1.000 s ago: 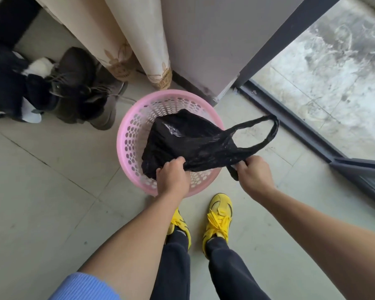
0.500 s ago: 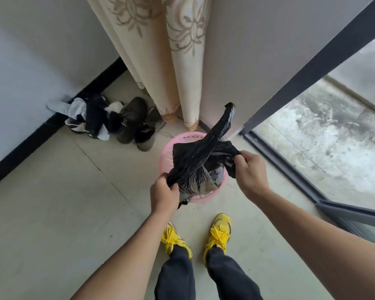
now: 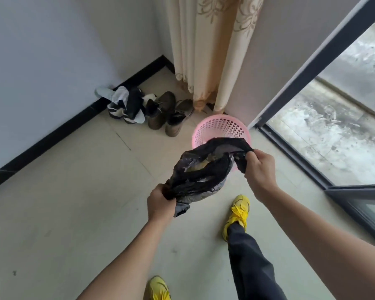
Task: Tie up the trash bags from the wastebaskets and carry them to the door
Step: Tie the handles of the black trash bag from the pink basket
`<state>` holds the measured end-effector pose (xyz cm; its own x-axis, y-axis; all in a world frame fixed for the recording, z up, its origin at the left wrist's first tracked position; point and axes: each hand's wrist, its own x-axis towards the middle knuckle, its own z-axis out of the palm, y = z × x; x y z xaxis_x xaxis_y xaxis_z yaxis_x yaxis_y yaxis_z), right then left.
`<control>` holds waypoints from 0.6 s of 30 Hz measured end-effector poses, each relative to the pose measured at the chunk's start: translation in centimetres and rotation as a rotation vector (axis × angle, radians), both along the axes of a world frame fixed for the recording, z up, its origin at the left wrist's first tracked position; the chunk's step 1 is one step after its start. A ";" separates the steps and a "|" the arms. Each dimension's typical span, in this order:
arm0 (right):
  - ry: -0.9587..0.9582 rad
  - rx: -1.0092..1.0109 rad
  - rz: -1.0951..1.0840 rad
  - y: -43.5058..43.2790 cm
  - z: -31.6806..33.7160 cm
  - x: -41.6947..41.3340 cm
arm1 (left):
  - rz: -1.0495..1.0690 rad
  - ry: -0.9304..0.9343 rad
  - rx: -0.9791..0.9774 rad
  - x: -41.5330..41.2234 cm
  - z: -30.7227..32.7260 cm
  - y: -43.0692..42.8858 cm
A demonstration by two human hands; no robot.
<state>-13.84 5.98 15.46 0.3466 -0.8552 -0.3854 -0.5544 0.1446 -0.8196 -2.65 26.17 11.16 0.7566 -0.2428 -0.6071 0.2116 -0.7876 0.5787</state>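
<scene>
A black trash bag (image 3: 200, 172) hangs in the air between my two hands, out of the basket, with some rubbish showing through its open mouth. My left hand (image 3: 161, 202) grips the bag's lower left end in a closed fist. My right hand (image 3: 259, 169) pinches the bag's upper right edge. The pink perforated wastebasket (image 3: 220, 131) stands on the floor just behind the bag, by the wall corner, and the bag covers its front rim.
Several shoes (image 3: 143, 109) lie against the black skirting at the back left. A cream patterned curtain (image 3: 210, 50) hangs behind the basket. A dark-framed glass door (image 3: 333, 131) runs along the right. My feet wear yellow shoes (image 3: 236, 213) on the tiled floor.
The bag has come up out of the pink basket and away from it toward me. I have stepped back, and my left hand has moved down and left along the bag.
</scene>
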 end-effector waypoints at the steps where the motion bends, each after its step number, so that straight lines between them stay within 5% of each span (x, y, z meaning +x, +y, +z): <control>1: -0.014 0.003 -0.025 1.7 -0.4 -0.2 | -0.005 0.006 -0.022 -0.4 -0.6 2.0; 10: -0.144 0.024 -0.045 11.9 -4.5 -0.5 | 0.183 0.031 0.022 -1.7 -8.4 14.7; 18: -0.061 0.274 -0.043 13.2 -21.3 -0.6 | 0.370 0.076 -0.014 -2.4 -25.4 18.2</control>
